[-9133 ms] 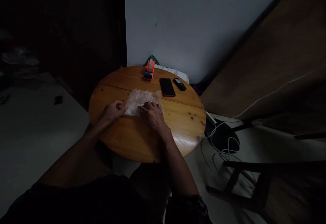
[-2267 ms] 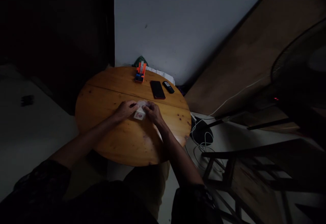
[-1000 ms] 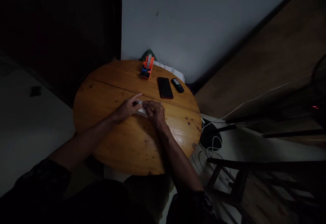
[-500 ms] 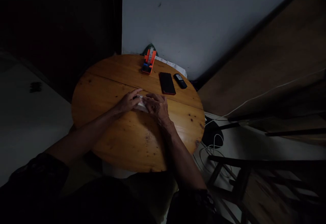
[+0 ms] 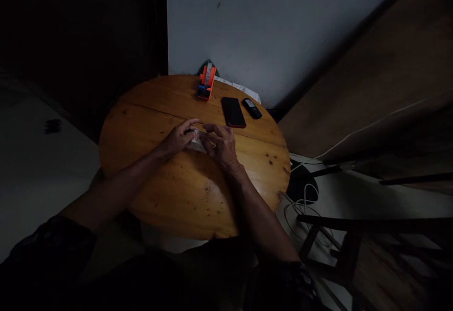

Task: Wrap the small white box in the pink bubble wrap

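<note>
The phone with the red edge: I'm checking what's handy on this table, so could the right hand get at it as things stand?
Probably yes: the phone lies on the table just beyond the right hand, with nothing seen between them, though that hand is at the white packet.

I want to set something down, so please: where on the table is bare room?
The table is bare between packet and near edge, left hand and left edge, right hand and right edge. Crowded: the middle, both hands at the packet, and the back, from dispenser past phone to handset.
</note>
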{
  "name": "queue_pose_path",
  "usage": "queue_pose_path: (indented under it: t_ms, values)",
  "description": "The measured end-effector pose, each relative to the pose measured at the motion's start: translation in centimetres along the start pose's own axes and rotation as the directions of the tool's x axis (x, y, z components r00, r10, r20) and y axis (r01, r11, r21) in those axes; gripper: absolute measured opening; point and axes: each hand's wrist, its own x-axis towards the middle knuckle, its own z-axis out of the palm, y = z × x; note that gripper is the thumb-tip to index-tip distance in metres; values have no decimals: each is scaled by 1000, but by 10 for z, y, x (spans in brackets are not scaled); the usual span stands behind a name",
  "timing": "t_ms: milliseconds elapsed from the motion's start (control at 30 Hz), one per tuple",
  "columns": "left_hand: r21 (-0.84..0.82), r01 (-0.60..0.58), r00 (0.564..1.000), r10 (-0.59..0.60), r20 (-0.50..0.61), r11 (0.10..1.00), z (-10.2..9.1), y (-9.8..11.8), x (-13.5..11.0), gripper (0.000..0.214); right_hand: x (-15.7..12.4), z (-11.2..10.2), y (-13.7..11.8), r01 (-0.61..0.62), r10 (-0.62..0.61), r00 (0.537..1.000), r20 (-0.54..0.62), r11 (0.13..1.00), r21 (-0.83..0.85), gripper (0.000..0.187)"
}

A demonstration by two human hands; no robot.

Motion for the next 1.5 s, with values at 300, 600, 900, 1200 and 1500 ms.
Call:
queue_pose_path:
  t_ms: [300,600,900,1200,1500]
  values:
    - [-11,14,1000,-14,-13,1000,1,-2,1,60,-1,-11,0,75,-71,994,87,996,-42,24]
    - [32,-1,1000,2,-27,999,2,-3,2,60,0,-13,-4,110,-106,987,120,994,-26,22]
    - [14,40,999,-40,-32,999,1,2,0,67,-3,-14,-6,-120,208,956,-205,920,372,34]
    - [-103,60,997,-65,-45,993,-3,-4,7,76,0,-3,17,-262,451,874,-181,751,606,34]
    - [-62,42,984,-52,-171,997,-10,-2,12,81,0,-12,21,-335,343,933,108,723,604,41]
